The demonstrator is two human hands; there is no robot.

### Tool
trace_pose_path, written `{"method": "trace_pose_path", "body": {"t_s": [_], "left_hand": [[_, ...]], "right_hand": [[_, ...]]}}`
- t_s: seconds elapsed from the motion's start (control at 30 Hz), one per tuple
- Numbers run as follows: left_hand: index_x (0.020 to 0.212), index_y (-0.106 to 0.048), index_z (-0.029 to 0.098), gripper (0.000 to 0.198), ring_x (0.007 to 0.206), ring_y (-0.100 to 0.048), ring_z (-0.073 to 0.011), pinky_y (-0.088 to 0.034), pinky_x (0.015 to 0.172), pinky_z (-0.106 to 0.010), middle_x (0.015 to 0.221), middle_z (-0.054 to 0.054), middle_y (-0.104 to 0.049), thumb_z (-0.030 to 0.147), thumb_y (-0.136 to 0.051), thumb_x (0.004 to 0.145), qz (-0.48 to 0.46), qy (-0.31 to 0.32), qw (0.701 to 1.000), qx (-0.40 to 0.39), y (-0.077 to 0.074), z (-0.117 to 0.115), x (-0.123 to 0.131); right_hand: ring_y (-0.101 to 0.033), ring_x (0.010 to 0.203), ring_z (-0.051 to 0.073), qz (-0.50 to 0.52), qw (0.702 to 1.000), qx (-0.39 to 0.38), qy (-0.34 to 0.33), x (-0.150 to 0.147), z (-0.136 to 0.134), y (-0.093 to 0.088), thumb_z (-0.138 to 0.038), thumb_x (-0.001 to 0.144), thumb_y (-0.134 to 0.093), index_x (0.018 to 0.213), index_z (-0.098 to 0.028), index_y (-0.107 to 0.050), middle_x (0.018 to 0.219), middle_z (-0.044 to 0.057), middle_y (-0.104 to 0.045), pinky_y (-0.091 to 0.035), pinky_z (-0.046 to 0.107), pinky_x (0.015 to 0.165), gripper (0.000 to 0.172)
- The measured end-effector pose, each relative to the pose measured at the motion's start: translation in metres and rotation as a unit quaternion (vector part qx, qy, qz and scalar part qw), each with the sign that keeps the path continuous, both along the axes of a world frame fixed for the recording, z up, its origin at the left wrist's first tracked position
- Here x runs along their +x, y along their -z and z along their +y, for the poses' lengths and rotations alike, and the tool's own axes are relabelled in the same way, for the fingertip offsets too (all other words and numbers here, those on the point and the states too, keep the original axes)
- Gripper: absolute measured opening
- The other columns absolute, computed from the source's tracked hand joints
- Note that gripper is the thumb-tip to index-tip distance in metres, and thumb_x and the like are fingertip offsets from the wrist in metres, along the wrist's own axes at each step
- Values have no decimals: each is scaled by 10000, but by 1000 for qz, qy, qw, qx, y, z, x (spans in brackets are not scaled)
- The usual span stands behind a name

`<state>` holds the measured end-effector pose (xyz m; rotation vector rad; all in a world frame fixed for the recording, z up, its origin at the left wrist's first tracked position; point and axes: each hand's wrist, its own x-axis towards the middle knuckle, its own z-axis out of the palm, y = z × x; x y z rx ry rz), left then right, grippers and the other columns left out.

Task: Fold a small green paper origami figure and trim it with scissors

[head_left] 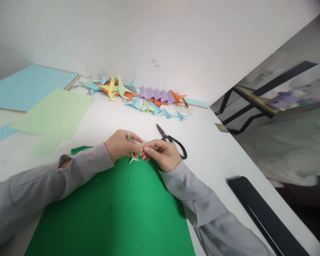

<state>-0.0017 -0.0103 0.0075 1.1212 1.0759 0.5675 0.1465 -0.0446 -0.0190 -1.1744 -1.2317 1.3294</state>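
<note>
My left hand [122, 145] is closed around a small light green folded-paper piece [133, 159], whose pointed ends stick out above and below the fingers. Close against it, my right hand [164, 153] pinches with thumb and forefinger at a tiny pale green bit by the left fingertips. Whether that bit belongs to the same folded piece cannot be made out. Both hands are over the far edge of a large green paper sheet [117, 209]. Just beyond my right hand lie black-handled scissors [170, 139], partly hidden behind it.
Several colourful folded-paper figures [120, 89] lie along the wall, with a purple pleated strip [154, 95] among them. Blue sheets [29, 87] and light green sheets [56, 113] are at left. A long black object [261, 213] lies near the table's right edge.
</note>
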Motion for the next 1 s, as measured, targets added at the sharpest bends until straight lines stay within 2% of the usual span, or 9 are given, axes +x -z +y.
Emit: {"method": "trace_pose_path", "body": {"t_s": [0.23,0.57,0.83,1.0], "left_hand": [[793,-564,88,292,410,-516,-109,-368,400,-205,444,-4,-577,29,-585,508,8,-7,1000,-24,-5,0,0],[827,-557,80,326,436,-537,-118,-392,432,-216,468,-10,-592,35,-590,506,18,-2,1000,-16,-3,1,-1],[763,-577,99,273,445,-528,-99,-392,440,-202,474,10,-590,43,-606,498,50,0,998,30,-2,-1,-1],[779,-572,95,288,437,-521,-102,-381,428,-205,459,9,-581,51,-607,497,43,-10,999,19,-4,-1,-1]], "right_hand": [[-591,462,103,-8,1000,9,-4,-1,-2,0,-356,541,-748,661,-137,-647,502,2,-634,-472,220,457,269],[-603,494,107,-61,995,83,-10,1,-3,5,-244,643,-674,725,-149,-650,581,14,-653,-486,227,487,127],[-590,456,117,-64,997,35,-8,0,-2,1,-308,596,-706,635,-140,-627,498,11,-629,-480,237,470,190],[-600,482,118,-44,998,27,-20,-1,-3,0,-346,597,-707,647,-136,-635,529,24,-646,-487,238,487,228]]}}
